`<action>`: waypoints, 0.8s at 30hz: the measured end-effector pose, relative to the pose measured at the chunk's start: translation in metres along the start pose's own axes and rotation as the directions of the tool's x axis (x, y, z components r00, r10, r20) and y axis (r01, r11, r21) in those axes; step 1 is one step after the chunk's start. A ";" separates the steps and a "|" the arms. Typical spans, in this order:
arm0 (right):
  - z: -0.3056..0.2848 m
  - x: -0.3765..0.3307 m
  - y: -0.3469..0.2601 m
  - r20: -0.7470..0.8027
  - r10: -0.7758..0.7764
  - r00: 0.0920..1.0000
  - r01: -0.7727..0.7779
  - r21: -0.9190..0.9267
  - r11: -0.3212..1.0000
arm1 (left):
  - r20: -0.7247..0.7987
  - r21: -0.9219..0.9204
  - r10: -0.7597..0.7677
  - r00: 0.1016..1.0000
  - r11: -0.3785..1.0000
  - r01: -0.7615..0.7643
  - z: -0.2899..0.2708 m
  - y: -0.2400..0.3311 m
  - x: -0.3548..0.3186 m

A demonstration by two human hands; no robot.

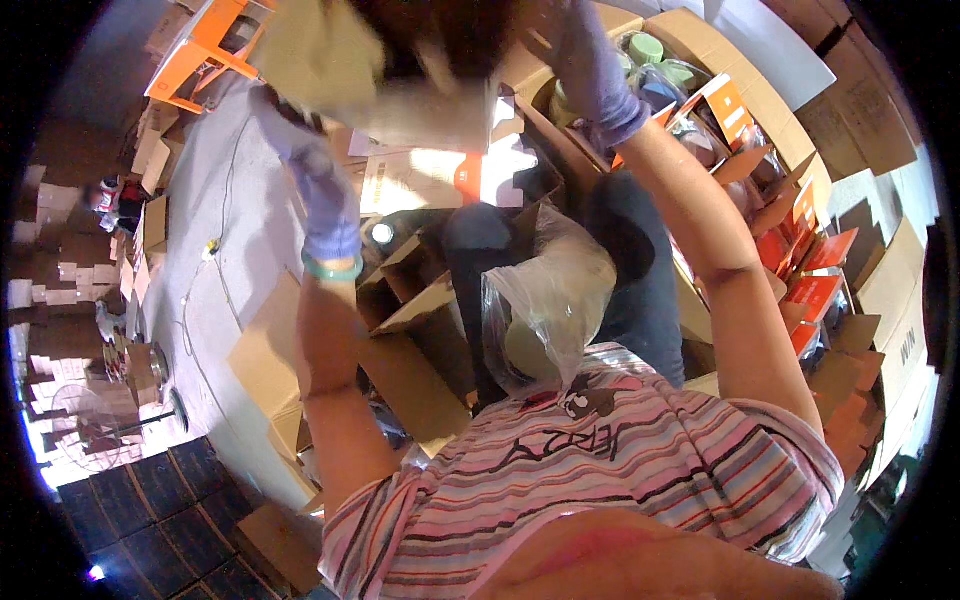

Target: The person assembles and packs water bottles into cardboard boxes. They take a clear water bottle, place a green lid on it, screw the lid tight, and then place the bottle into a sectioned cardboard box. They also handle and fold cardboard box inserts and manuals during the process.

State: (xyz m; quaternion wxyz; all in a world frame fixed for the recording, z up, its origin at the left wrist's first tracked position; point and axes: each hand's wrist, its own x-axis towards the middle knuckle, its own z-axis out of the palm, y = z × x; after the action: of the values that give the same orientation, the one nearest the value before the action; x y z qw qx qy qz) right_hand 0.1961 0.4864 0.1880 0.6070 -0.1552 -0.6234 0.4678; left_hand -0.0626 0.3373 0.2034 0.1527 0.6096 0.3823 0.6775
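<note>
A cardboard box (430,118), blurred by motion and dark inside, is raised in front of me at the top of the view. My left hand (318,180), in a pale purple glove, grips its left side. On the far right side of the box, my right hand (592,80) in a matching glove holds on, its fingertips smeared. A clear plastic bag (550,300) rests in my lap between my knees, with a rounded pale green thing inside that I cannot make out fully.
To my right stands a large carton (800,150) with green items and orange-white boxes (728,108). Open cardboard boxes (415,385) sit by my left leg. An orange and white box (205,55) stands far left. A cable (228,180) runs over the floor near a standing fan (90,425).
</note>
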 end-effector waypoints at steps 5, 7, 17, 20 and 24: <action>0.034 -0.045 0.040 0.099 0.072 0.992 -0.069 -0.026 0.997 | 0.123 0.003 -0.331 0.935 0.943 0.333 -0.001 -0.061 -0.037; 0.036 -0.058 0.055 0.106 0.224 0.969 -0.232 0.074 0.970 | 0.190 0.152 -0.375 0.907 0.924 0.351 0.030 -0.040 -0.048; 0.031 -0.059 0.131 -0.042 0.313 0.949 -0.255 -0.686 0.681 | 0.701 0.696 -0.308 0.643 0.493 -0.523 0.053 -0.055 -0.054; 0.013 -0.070 0.131 0.026 0.525 0.850 -0.504 -0.245 0.828 | 0.691 0.705 -0.499 0.523 0.305 -0.640 0.051 -0.071 -0.050; -0.056 -0.131 0.046 0.477 0.652 0.589 -0.614 -0.259 0.745 | 0.627 0.740 -0.655 0.421 0.333 -0.584 0.035 -0.075 -0.041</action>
State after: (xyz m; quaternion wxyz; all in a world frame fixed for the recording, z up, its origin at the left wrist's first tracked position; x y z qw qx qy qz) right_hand 0.2576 0.4323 0.0629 0.1941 -0.2485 -0.6864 0.6553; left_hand -0.0406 0.3710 0.1204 -0.0326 0.8158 0.5613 -0.1357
